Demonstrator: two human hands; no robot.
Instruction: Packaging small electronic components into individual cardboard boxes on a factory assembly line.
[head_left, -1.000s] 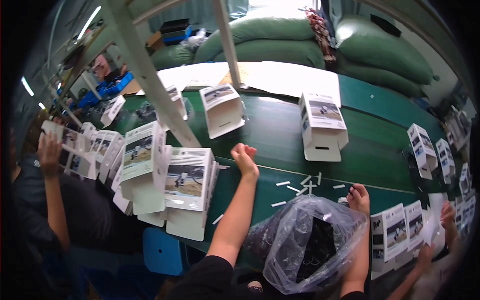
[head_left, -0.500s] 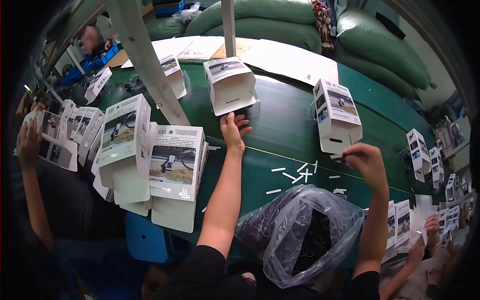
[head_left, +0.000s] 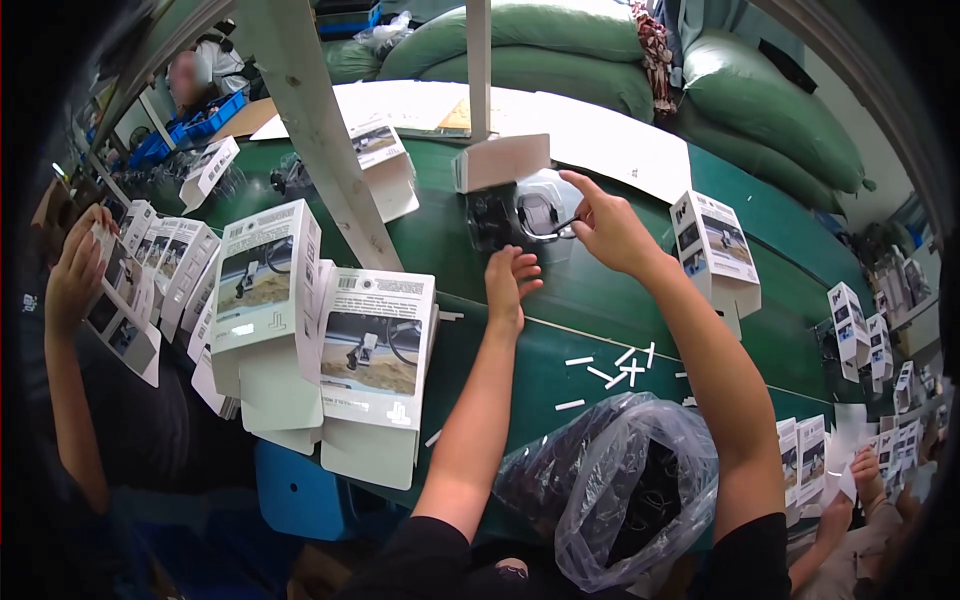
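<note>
On the green table ahead of me lies a clear plastic tray (head_left: 556, 190) with a black part (head_left: 490, 218) on its left and a grey-and-white holder (head_left: 538, 214) on its right. Just behind it a white carton (head_left: 508, 162) is lifted off and tilted. My right hand (head_left: 612, 228) is at the tray's right side, finger and thumb closed on a small black piece (head_left: 566, 223) whose kind I cannot make out. At the near edge of the tray is my left hand (head_left: 510, 285), fingers apart and holding nothing; whether it touches the tray is unclear.
Near me stands a clear bag (head_left: 600, 500) of black parts, with white strips (head_left: 630, 368) scattered beyond it. Printed cartons (head_left: 375, 350) stack up at left; another carton (head_left: 718, 240) stands right. A post (head_left: 320, 140) crosses the left side. Co-workers' hands (head_left: 85, 255) show at both sides.
My right hand has moved left and forward to the tray with the small black piece. The carton that covered the tray has come up and back, uncovering the parts. My left hand stays close by.
</note>
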